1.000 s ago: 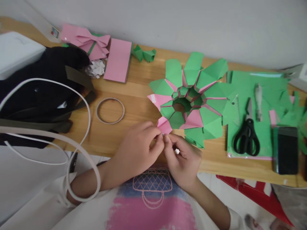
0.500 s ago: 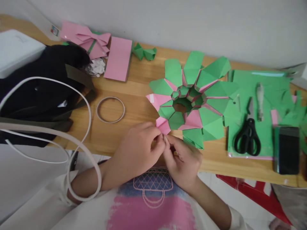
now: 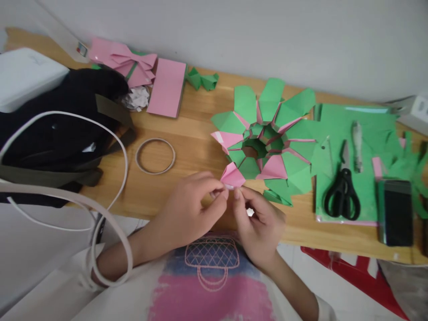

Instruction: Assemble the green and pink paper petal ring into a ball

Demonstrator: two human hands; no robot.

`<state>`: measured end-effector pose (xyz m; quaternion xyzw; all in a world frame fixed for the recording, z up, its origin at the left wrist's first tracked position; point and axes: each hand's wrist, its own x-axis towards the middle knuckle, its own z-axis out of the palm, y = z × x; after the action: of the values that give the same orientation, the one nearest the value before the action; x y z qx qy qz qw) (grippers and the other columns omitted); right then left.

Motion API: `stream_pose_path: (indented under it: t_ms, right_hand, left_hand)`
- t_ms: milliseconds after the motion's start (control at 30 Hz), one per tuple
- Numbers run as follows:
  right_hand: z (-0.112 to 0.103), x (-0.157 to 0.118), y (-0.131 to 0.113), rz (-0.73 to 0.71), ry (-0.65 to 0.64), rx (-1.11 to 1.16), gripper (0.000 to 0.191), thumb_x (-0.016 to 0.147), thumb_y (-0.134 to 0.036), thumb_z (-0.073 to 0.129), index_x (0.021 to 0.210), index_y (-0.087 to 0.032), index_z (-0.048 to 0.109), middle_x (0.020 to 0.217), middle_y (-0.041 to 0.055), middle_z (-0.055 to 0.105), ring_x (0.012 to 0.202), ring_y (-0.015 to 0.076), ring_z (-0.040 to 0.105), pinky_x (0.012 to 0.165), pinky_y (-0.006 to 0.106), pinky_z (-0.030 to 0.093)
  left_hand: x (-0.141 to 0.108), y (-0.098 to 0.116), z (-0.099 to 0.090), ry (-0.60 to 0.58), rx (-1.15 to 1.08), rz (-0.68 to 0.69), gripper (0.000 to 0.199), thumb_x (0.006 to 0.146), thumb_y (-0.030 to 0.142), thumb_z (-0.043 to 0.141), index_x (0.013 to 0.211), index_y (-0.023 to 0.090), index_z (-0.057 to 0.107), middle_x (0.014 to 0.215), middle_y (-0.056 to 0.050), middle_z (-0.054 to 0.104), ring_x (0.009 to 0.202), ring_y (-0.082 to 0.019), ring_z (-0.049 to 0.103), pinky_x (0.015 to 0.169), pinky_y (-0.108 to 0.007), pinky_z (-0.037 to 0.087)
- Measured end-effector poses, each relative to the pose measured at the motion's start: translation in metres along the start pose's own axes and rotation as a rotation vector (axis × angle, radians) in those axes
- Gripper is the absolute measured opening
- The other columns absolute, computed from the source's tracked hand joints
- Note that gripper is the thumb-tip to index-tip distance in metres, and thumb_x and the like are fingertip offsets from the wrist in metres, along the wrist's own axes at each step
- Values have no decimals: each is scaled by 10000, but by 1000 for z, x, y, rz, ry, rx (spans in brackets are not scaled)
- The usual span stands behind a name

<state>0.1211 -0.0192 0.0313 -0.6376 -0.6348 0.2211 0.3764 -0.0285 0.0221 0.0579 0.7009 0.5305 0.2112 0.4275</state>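
A round folded-paper piece with green petals and pink flaps spreads out on the table around an open centre. At its near left, a pink paper flap has a thin whitish strip along its lower edge. My left hand pinches the left end of that edge between thumb and finger. Just right of it, my right hand has thumb and forefinger pressed together at the strip's other end; what is between them is too small to tell. Another pink flap, farther left, bears a white patch.
A tape ring lies left of the paper piece. Pink paper sheets, a pink bow and a black bag sit farther left. Scissors, a cutter and a phone lie at right. A white cable loops beside my left arm.
My fingertips have parted slightly, the right hand shifting right from the left. The whitish strip on the pink flap now shows between them. The view has tilted a little.
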Motion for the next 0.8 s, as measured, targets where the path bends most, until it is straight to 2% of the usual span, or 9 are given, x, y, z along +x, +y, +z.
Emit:
stream_pose_path:
  t_ms: [200, 367, 533, 667, 800]
  right_hand:
    - [1, -1, 3, -105, 0, -66, 164, 898, -175, 565, 867, -160, 725, 535, -32, 624, 407, 70, 466, 437, 189, 387]
    - [2, -1, 4, -142, -14, -69, 198, 876, -157, 584, 727, -177, 713, 485, -51, 577, 388, 55, 437, 433, 176, 377]
    - [3, 0, 4, -184, 9, -70, 176, 862, -138, 612, 717, -166, 706, 474, -51, 558, 396, 59, 455, 440, 182, 389]
    - [1, 1, 3, -182, 9, -89, 199, 869, -166, 619, 689, -177, 702, 448, -62, 511, 385, 56, 423, 427, 191, 361]
    - [2, 1, 1, -131, 22, -80, 176, 865, -174, 627, 712, -182, 715, 453, -66, 518, 384, 52, 406, 427, 194, 355]
  left_hand:
    - [3, 1, 5, -51, -2, -109, 190, 884, 215, 525, 755, 173, 658, 741, 5, 652, 696, -135, 592, 626, -270, 413]
    - [4, 4, 5, -46, 41, -107, 206, 867, 202, 522, 680, 174, 606, 678, 18, 621, 650, -126, 564, 590, -265, 381]
    - [5, 11, 6, -47, 138, -123, 217, 836, 175, 505, 624, 175, 554, 628, 10, 601, 595, -130, 528, 546, -272, 357]
    - [5, 14, 7, -6, 189, -106, 235, 815, 162, 509, 581, 178, 514, 586, 4, 584, 560, -128, 501, 517, -278, 331]
    - [6, 14, 7, 4, 190, -104, 237, 810, 165, 510, 575, 180, 536, 602, -4, 601, 584, -135, 530, 545, -283, 360]
